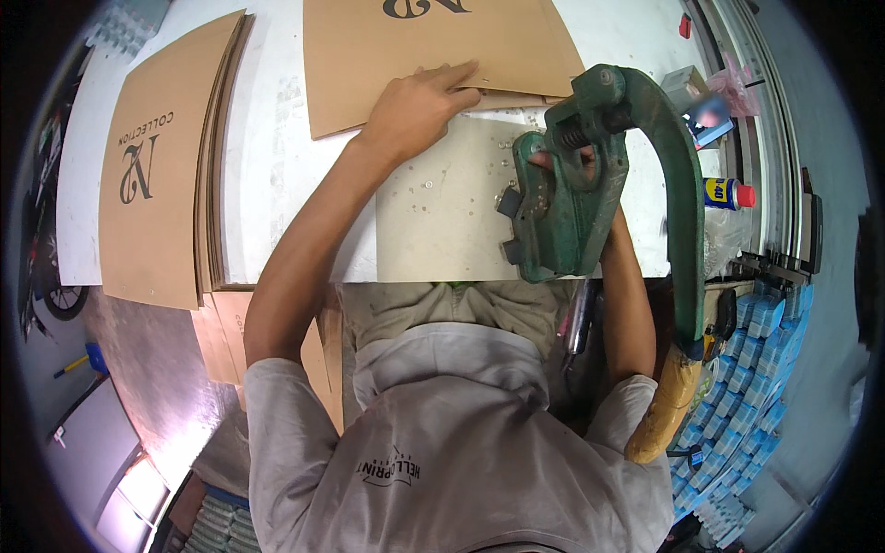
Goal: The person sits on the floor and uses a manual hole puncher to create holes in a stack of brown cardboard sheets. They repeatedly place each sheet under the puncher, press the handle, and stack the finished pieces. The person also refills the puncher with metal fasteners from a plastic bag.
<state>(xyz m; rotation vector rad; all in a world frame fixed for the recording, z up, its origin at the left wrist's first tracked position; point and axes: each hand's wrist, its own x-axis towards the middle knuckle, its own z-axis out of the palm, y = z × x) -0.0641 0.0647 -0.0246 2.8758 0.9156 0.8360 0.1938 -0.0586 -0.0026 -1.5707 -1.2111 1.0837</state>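
White tabletop (pixel 304 184) with a card stack (pixel 157 166) at its left edge. Left hand (pixel 415 109) lies flat, fingers (pixel 456 74) spread open on a brown card (pixel 433 51) at the far edge — light, stiff, slippery; best pinched by an edge. Right hand (pixel 562 164) sits behind the heavy green press (pixel 572 198) at the near edge — its grip I cannot tell.
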